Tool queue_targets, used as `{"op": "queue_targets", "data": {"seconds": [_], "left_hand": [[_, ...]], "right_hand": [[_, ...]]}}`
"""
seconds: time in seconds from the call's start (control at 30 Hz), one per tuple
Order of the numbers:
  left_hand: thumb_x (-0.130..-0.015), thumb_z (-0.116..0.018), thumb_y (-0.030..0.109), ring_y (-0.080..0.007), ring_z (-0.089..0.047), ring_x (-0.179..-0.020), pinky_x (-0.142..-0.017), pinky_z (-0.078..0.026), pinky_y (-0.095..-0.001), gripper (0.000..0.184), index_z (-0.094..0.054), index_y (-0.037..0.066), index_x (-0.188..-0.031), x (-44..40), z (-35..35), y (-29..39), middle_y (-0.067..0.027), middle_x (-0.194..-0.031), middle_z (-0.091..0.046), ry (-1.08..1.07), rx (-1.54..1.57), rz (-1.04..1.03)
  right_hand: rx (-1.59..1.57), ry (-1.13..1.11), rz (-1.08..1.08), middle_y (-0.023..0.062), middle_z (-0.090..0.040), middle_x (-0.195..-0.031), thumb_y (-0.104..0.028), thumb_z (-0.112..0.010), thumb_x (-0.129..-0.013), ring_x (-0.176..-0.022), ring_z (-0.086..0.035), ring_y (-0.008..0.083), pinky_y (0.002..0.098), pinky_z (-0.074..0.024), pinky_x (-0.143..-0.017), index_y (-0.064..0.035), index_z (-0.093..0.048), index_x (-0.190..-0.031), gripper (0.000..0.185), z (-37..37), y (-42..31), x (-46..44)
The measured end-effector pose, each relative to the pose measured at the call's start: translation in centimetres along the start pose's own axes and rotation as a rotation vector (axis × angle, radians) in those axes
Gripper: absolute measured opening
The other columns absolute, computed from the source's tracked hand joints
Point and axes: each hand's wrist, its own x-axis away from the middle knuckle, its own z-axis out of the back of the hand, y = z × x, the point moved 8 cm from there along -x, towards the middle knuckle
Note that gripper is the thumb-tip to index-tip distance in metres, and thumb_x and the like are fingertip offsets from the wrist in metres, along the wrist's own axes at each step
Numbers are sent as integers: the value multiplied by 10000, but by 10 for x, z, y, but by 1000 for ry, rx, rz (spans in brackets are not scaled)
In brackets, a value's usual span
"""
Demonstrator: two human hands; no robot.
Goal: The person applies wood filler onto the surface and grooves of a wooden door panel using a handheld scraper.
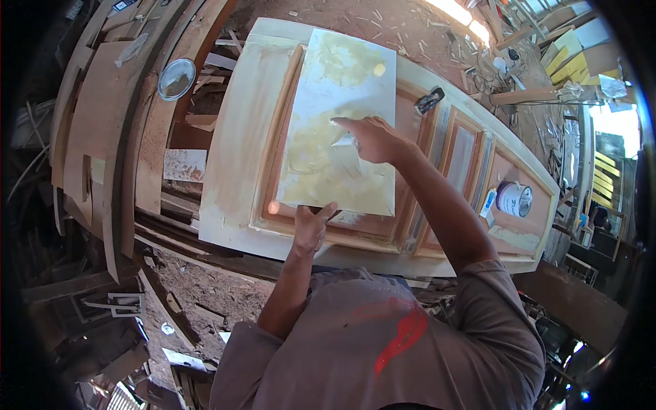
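A whitish rectangular board smeared with yellowish putty lies over a panelled wooden door. My left hand grips the board's near edge, thumb on top; a dark piece shows beside it, too covered to name. Over the board's middle, my right hand has its index finger stretched out and its other fingers curled around a thin, flat scraper. The scraper's handle is hidden by the hand. Its blade appears to lie against the putty, though contact is hard to judge.
A dark block-like tool rests on the door's far side. Toward the right end stand a paint can and a blue-and-white putty knife. A round lid sits on planks at left. Wood scraps litter the ground.
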Motion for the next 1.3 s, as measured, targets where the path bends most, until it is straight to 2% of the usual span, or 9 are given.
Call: {"op": "queue_targets", "data": {"seconds": [0.23, 0.37, 0.47, 0.67, 0.77, 0.8, 0.9, 1.1, 1.3], "left_hand": [[-933, -655, -81, -235, -689, -1139, -1018, -585, -408, 430, -558, -6, -1345, 1, 1, 9, -121, -1267, -667, 56, -17, -15], [-948, -649, -66, -231, -690, -1139, -1004, -603, -417, 409, -560, 2, -1341, 2, 5, -4, -114, -1261, -666, 38, 12, 97], [-959, -640, -58, -227, -690, -1140, -994, -612, -410, 399, -557, 7, -1344, -1, 9, -14, -106, -1269, -659, 51, -49, 118], [-964, -631, -61, -231, -689, -1150, -999, -616, -409, 408, -547, 21, -1354, -1, 1, -8, -102, -1272, -655, 25, -48, 102], [-960, -631, -65, -227, -694, -1136, -992, -618, -402, 402, -556, 14, -1346, 0, 0, 4, -99, -1251, -667, 34, -7, 75], [-959, -632, -63, -220, -699, -1116, -979, -621, -394, 386, -568, 3, -1334, 0, 0, 8, -94, -1233, -676, 37, 19, 75], [-953, -639, -51, -224, -705, -1121, -971, -624, -388, 400, -573, 3, -1344, 1, -4, 27, -97, -1229, -687, 23, 66, 55], [-917, -675, -31, -242, -722, -1116, -935, -648, -379, 502, -549, 11, -1401, -7, 20, 52, -128, -1269, -689, 19, 49, 69], [-888, -669, -52, -224, -735, -1056, -892, -649, -352, 473, -603, -4, -1354, -20, 24, 95, -117, -1208, -718, -78, 104, -16]], "right_hand": [[-55, -108, -11, 243, -728, -1010, 44, -591, -787, -1047, -678, 440, 513, -501, -919, -48, -481, -1493, 720, -11, -30, 44], [-99, -197, -84, 267, -717, -997, 45, -592, -808, -1026, -674, 461, 530, -503, -902, -41, -475, -1497, 704, -11, -36, 67], [-194, -4, -50, 280, -716, -1023, 42, -599, -822, -1013, -674, 467, 546, -504, -897, -49, -470, -1507, 702, 3, -27, 61], [-38, 119, -53, 283, -695, -1176, -9, -643, -898, -1061, -675, 462, 485, -509, -948, -103, -515, -1507, 630, 30, -7, 7], [-228, 336, 101, 224, -724, -1152, -19, -707, -886, -995, -709, 357, 427, -519, -934, -103, -526, -1507, 652, 46, 8, 12], [-351, 253, -12, 128, -730, -1145, -37, -758, -885, -979, -681, 210, 377, -523, -917, -84, -538, -1499, 654, 56, 9, 20], [-700, 188, -180, 67, -713, -1127, -42, -766, -889, -1000, -641, 134, 348, -523, -925, -51, -563, -1470, 616, 49, 54, 45], [-1417, 580, -54, 73, -703, -1227, 21, -712, -880, -1136, -671, 182, 342, -517, -995, -8, -535, -1475, 622, 74, 71, 138], [-1715, 810, 44, 104, -675, -1290, 80, -634, -907, -1212, -662, 235, 401, -495, -1110, 3, -499, -1472, 586, 56, 112, 219]]}}
